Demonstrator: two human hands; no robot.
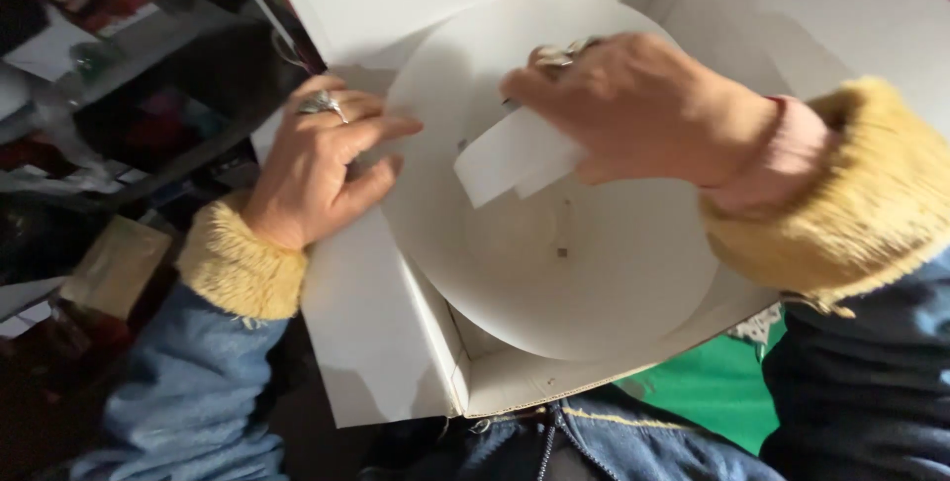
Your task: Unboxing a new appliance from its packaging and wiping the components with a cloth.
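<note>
Head view: left hand (pixel 322 159) lies flat, grip open, on white box (pixel 366 342) beside round white board (pixel 554 243); right hand (pixel 633 110) grip pinches paper strip (pixel 515 154) above board centre.

Two hands (pixel 317 159), one white box (pixel 376 342), one round board (pixel 554 243), one paper strip (pixel 515 154).

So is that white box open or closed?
Open. The white box has its flaps folded outward, and the round white disc inside is fully exposed, with the right hand resting on it.

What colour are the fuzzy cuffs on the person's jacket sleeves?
Mustard yellow cuffs, clearest in the head view.
</note>
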